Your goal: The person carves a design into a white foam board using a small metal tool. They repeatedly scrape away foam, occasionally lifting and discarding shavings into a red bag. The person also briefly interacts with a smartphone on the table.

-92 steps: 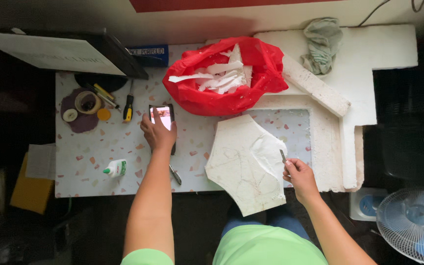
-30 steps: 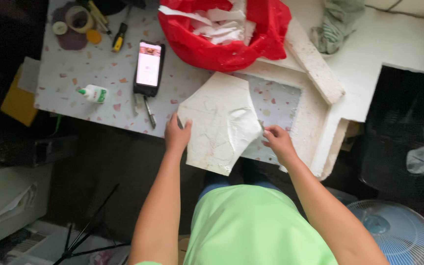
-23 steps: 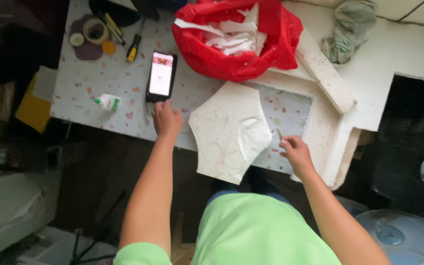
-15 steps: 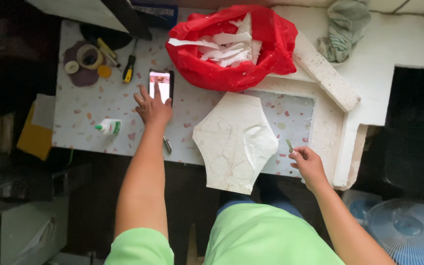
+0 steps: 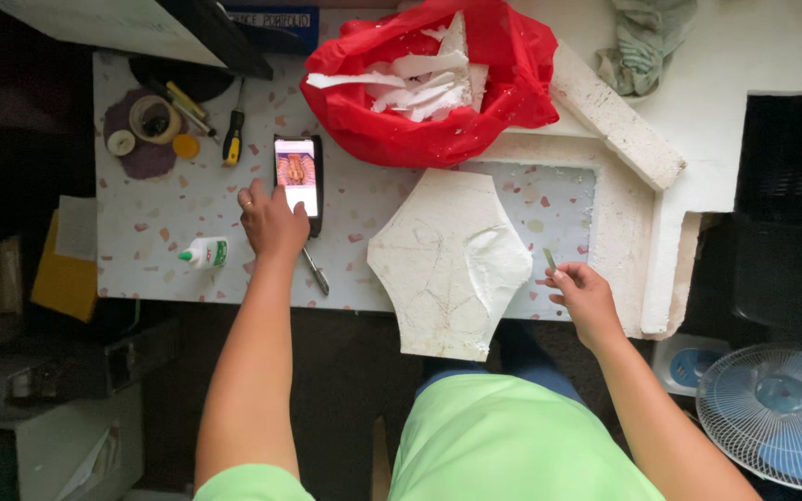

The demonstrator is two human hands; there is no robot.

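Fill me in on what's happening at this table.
A person sits at a speckled table. The left hand touches the lit screen of a phone lying flat. The right hand pinches a small green blade beside a carved white foam piece. A red bag of foam scraps sits behind it.

Lit phone (image 5: 297,176) flat on speckled table; small green blade (image 5: 549,259), upright.

One phone (image 5: 298,182), one glue bottle (image 5: 204,251) and one yellow-handled screwdriver (image 5: 233,139) lie near the table's (image 5: 141,223) left edge. One red bag (image 5: 447,83), one white foam slab (image 5: 447,262) and two hands are visible: left hand (image 5: 271,223), right hand (image 5: 587,295).
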